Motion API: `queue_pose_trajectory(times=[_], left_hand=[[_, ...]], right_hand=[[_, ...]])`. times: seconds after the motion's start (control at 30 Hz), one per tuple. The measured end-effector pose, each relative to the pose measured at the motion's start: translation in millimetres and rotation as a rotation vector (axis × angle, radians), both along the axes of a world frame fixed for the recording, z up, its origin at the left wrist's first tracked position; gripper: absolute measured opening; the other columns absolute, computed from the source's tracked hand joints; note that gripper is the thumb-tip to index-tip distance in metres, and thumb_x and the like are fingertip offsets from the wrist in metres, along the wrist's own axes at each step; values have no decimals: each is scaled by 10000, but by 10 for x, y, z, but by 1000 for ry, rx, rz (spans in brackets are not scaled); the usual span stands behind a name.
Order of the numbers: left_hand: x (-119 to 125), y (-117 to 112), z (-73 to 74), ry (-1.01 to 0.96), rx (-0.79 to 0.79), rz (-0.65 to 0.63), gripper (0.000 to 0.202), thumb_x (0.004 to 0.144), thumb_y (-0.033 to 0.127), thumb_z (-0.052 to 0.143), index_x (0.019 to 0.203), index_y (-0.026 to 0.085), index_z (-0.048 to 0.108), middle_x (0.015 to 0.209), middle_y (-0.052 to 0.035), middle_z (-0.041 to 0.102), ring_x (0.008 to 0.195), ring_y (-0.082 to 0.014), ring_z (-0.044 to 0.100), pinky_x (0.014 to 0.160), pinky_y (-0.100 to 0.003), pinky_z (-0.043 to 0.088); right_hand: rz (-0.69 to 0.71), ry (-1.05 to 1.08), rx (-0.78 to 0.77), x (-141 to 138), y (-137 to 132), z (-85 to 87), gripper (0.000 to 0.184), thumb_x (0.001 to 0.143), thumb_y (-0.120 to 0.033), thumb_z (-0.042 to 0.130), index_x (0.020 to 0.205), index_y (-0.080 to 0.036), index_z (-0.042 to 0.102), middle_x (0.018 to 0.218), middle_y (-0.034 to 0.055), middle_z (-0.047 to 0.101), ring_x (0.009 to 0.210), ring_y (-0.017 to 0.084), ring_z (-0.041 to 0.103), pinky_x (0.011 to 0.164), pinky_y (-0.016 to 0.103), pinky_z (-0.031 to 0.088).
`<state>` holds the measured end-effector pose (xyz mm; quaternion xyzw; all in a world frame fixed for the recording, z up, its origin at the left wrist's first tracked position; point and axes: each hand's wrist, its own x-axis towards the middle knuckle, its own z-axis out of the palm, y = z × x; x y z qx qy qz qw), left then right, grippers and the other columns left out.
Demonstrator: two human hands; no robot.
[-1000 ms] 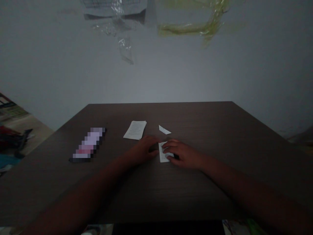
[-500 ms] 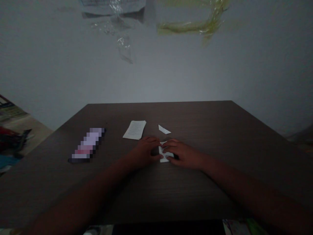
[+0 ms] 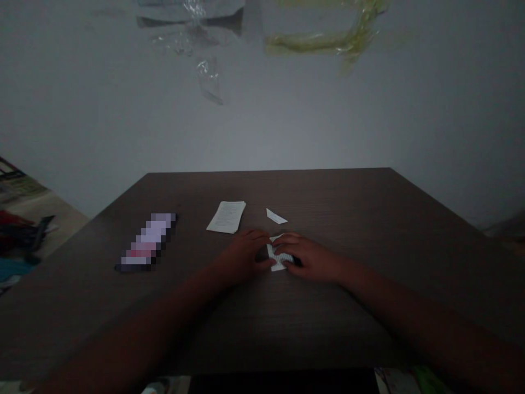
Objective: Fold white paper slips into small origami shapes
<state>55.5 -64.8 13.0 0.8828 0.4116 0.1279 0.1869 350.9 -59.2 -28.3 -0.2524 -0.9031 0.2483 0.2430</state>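
A small sheet of printed paper (image 3: 279,261) lies on the table in front of me, partly covered by fingers. My left hand (image 3: 248,254) holds its left side, with the thumb on the near left part and the fingertips at the far left corner. Over the right side of the sheet, my right hand (image 3: 309,257) has its fingers curved and pressed down, the thumb near the lower right edge. Just beyond the hands rests a small folded piece of white paper (image 3: 276,216). Farther left is a stack of printed paper sheets (image 3: 227,217).
A phone (image 3: 150,241) with a pixelated screen lies left on the dark wooden table (image 3: 328,202). The table's far edge is near a pale wall (image 3: 262,120) bearing clear and yellowish tape. Assorted items (image 3: 24,235) show beyond the table's left side.
My left thumb has slid slightly right on the paper, and the sheet has turned a little. Both hands stay on it. The other papers and the phone have not moved.
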Motion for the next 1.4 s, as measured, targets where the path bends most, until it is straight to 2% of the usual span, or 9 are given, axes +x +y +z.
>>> queue_pose_trajectory(times=[0.13, 0.23, 0.33, 0.43, 0.53, 0.67, 0.93, 1.17, 1.4], left_hand=[[8, 3, -19, -15, 14, 0, 416, 1067, 259, 1010, 1476, 271, 933, 1633, -130, 911, 1603, -431, 809, 1467, -589, 607], [15, 1, -15, -6, 3, -1, 400, 1079, 269, 980, 1476, 270, 932, 1640, -135, 910, 1604, -437, 805, 1479, -616, 591], [12, -4, 2, -11, -8, 12, 371, 1074, 317, 981, 1438, 258, 940, 1646, -160, 906, 1613, -456, 797, 1480, -615, 590], [3, -2, 8, -33, -8, 23, 350, 1044, 345, 996, 1387, 287, 951, 1633, -141, 916, 1602, -461, 801, 1471, -618, 605], [-2, 4, 1, -28, -9, 20, 364, 1038, 345, 985, 1397, 290, 950, 1649, -137, 910, 1611, -464, 797, 1472, -623, 608], [0, 12, -10, -14, -19, 26, 367, 1050, 371, 975, 1406, 282, 944, 1659, -154, 898, 1628, -476, 783, 1485, -631, 592], [-10, 5, -19, -61, -24, 35, 362, 1028, 373, 1000, 1382, 319, 947, 1632, -141, 910, 1604, -480, 793, 1466, -659, 605], [13, -9, -4, -41, -9, 31, 380, 1036, 350, 1006, 1404, 286, 940, 1597, -148, 920, 1585, -462, 805, 1440, -632, 626], [5, 16, -40, -40, -11, 34, 371, 1012, 347, 1011, 1372, 283, 949, 1618, -160, 908, 1591, -492, 804, 1440, -646, 619]], right_hand=[[-3, 14, 5, 2, -10, 7, 416, 1150, -166, 860, 1546, -291, 884, 1687, 163, 856, 1618, 356, 780, 1386, 624, 645], [-58, 20, 56, -6, -15, 35, 283, 1166, -215, 880, 1435, -285, 933, 1653, 164, 854, 1609, 373, 767, 1389, 637, 630], [-207, -22, 56, -6, -24, 75, 126, 1182, -239, 865, 1242, -263, 973, 1432, 155, 889, 1410, 362, 828, 1266, 581, 682], [-330, -95, -6, -3, -50, 108, 120, 1196, -284, 860, 1161, -267, 973, 1187, 112, 900, 1126, 316, 853, 1048, 475, 700], [-386, -147, -45, -16, -85, 125, 84, 1178, -318, 897, 1163, -275, 967, 1073, 82, 906, 967, 286, 837, 926, 422, 659], [-384, -154, -69, -46, -106, 131, 97, 1158, -285, 895, 1077, -269, 945, 992, 63, 904, 856, 254, 811, 848, 392, 628], [-384, -123, -121, -60, -99, 136, 111, 1127, -232, 892, 1028, -260, 934, 995, 65, 917, 837, 245, 824, 818, 382, 624], [-388, -84, -146, -52, -88, 105, 120, 1131, -214, 879, 1056, -265, 959, 996, 61, 942, 841, 244, 859, 780, 361, 630], [-396, -64, -158, -57, -86, 94, 112, 1113, -208, 888, 1076, -269, 974, 1015, 69, 955, 837, 245, 864, 780, 360, 636]])
